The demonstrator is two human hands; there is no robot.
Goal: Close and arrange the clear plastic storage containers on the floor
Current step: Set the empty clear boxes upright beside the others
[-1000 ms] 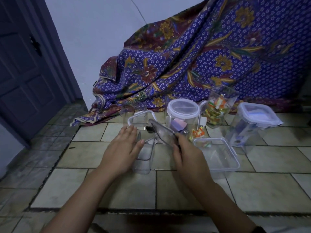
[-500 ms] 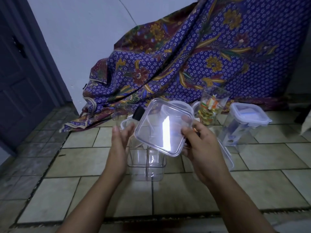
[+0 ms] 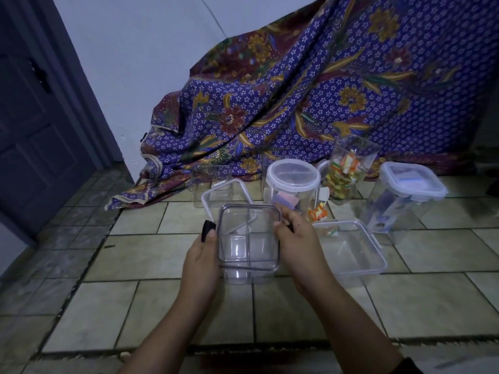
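Observation:
A clear square container (image 3: 247, 273) stands on the tiled floor in front of me, with a clear lid (image 3: 248, 236) with black side clips lying flat on its top. My left hand (image 3: 201, 255) grips the lid's left edge by a black clip (image 3: 208, 230). My right hand (image 3: 297, 242) holds the lid's right edge. Behind it lies a loose white-rimmed lid (image 3: 229, 195). To the right sits a shallow open container (image 3: 351, 247).
A round lidded jar (image 3: 293, 184), a tall open jar of coloured sweets (image 3: 348, 171) and a lidded square jar (image 3: 402, 201) stand at the back right. A small clear container (image 3: 208, 182) is back left. Patterned purple cloth (image 3: 310, 90) hangs behind; a dark door (image 3: 32, 130) is left.
The lid was held up and tilted in my right hand over the container; now it lies flat on the container with both hands at its sides.

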